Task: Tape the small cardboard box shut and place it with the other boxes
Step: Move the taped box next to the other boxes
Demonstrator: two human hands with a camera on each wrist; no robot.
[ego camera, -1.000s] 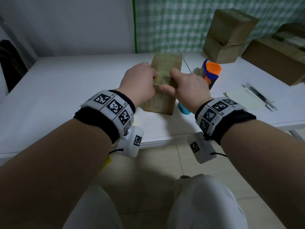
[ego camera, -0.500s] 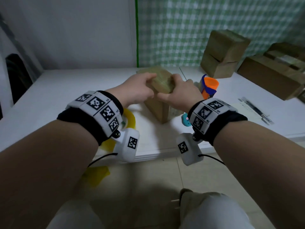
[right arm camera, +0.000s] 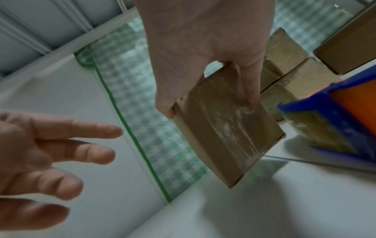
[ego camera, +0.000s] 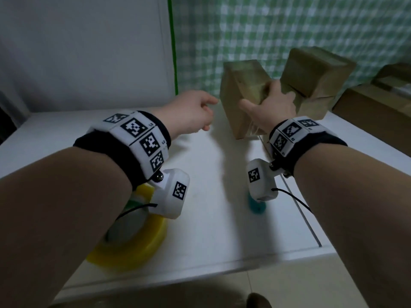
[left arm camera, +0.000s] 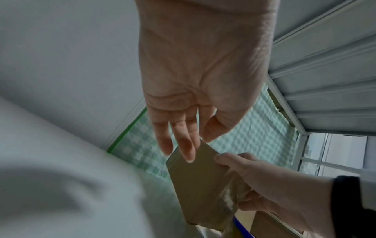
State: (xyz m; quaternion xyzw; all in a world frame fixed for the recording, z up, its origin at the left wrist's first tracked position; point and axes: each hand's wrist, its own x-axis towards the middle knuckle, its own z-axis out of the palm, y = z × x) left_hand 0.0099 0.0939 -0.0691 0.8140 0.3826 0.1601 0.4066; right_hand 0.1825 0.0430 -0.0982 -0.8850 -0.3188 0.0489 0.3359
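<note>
One small cardboard box up off the white table, gripped by right hand, long axis steeply tilted. Stacked boxes just right of it in frame. Left hand slack, empty, lower left.

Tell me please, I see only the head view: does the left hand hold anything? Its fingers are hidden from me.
Observer: No. The right wrist view shows the left hand with straight, spread fingers, holding nothing, apart from the small box.
Operator: Is there tape on the box?
Observer: Yes. A clear tape strip lies along its broad face, partly under the right hand's fingers.
Operator: Is anything near it that I miss?
Observer: A blue and orange tape dispenser stands beside the box.
</note>
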